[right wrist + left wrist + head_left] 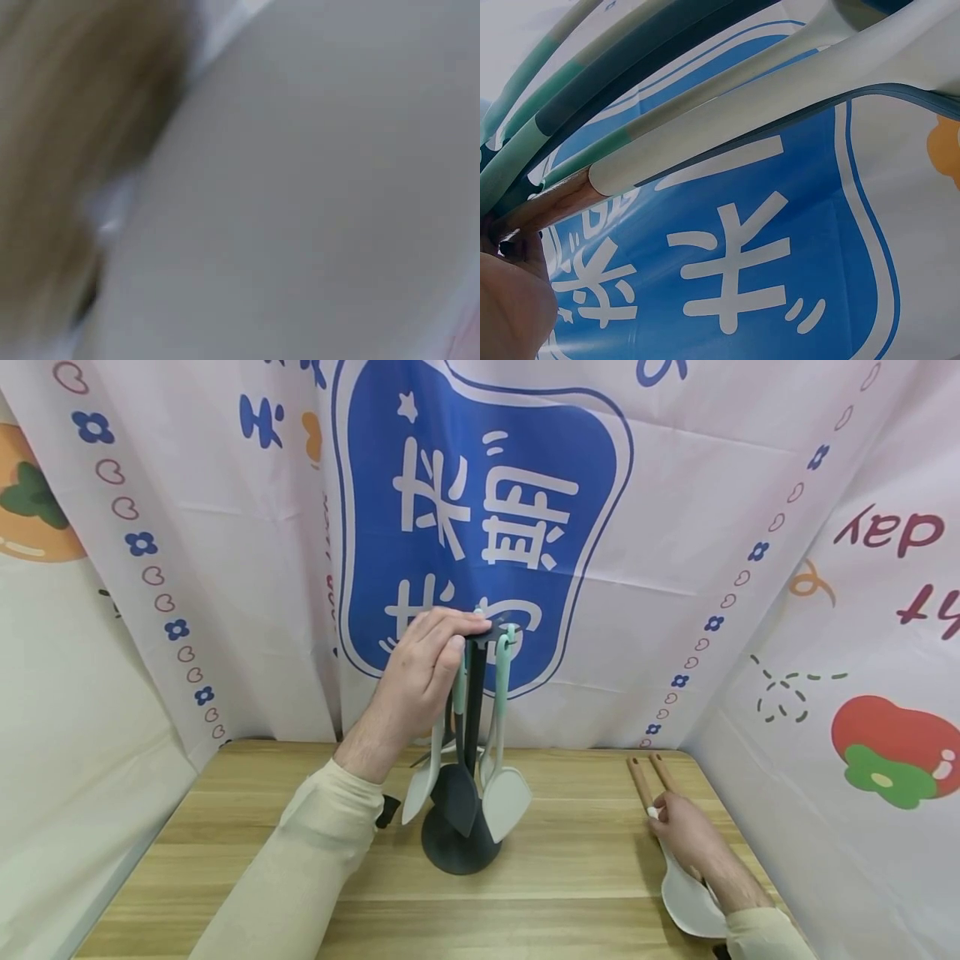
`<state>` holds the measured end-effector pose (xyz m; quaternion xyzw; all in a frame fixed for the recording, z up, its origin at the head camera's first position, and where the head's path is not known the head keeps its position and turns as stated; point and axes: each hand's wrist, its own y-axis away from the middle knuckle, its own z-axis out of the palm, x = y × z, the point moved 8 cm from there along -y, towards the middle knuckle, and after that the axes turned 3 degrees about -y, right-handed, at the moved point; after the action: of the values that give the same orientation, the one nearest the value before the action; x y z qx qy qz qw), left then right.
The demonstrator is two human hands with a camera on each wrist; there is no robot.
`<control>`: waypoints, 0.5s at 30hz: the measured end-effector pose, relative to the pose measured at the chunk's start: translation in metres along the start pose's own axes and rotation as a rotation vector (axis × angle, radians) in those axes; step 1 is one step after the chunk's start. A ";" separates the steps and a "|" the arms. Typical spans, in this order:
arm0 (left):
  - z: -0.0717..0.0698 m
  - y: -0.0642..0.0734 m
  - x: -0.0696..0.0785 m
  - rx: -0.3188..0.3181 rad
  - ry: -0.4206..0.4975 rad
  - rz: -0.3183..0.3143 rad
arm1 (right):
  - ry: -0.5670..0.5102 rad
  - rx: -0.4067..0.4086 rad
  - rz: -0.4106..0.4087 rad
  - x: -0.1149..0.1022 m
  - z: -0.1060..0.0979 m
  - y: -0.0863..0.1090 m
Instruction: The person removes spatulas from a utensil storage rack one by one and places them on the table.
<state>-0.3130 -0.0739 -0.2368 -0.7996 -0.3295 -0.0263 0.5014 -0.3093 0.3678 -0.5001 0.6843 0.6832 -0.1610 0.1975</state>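
My left hand [427, 662] grips the top of a dark utensil stand [461, 852], its fingers laid over the rim. Around the stand's post hang several utensils, including a white spatula [507, 802] and a dark turner [455, 797]. Close to the left fingers in the left wrist view is a wooden handle [551, 202] with a white shaft. My right hand [684, 831] pinches a white wooden-handled utensil [686, 902] near its neck, at the table's right side. That utensil's broad rounded head points toward me; a large pale surface [300, 195] fills the blurred right wrist view.
A second wooden handle [662, 770] lies beside the pinched one, its other end hidden by the right hand. The wooden table [577, 877] ends at a printed curtain [675, 568] behind, with cloth walls at both sides. A small black object [387, 812] shows by the left sleeve.
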 end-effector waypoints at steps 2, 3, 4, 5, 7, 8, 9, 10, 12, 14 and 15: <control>0.000 0.000 0.000 -0.002 -0.001 -0.002 | 0.011 0.016 -0.020 -0.015 -0.005 0.002; 0.000 0.000 0.000 -0.003 -0.001 -0.003 | 0.014 0.023 -0.031 -0.021 -0.007 0.002; 0.000 0.000 0.000 -0.003 -0.001 -0.003 | 0.015 0.030 -0.041 -0.027 -0.008 0.001; 0.000 0.000 0.000 -0.005 -0.001 -0.005 | 0.009 0.034 -0.050 -0.032 -0.009 0.001; 0.000 0.000 0.000 -0.005 -0.001 -0.005 | -0.006 0.046 -0.067 -0.043 -0.010 0.002; 0.000 0.000 0.000 -0.005 -0.001 -0.005 | -0.009 0.053 -0.078 -0.049 -0.011 0.003; 0.001 0.000 -0.001 -0.004 -0.001 -0.006 | -0.012 0.061 -0.089 -0.056 -0.012 0.003; 0.001 0.000 -0.001 -0.004 -0.001 -0.005 | -0.013 0.070 -0.104 -0.062 -0.012 0.004; 0.001 0.000 -0.001 -0.003 -0.001 -0.005 | -0.015 0.091 -0.127 -0.075 -0.013 0.006; 0.001 0.000 -0.001 -0.001 -0.001 -0.004 | -0.025 0.099 -0.144 -0.086 -0.012 0.007; 0.001 0.000 -0.001 -0.001 0.000 -0.003 | -0.037 0.099 -0.146 -0.090 -0.011 0.008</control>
<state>-0.3141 -0.0739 -0.2374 -0.7993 -0.3308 -0.0271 0.5010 -0.3035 0.2948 -0.4458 0.6384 0.7189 -0.2212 0.1635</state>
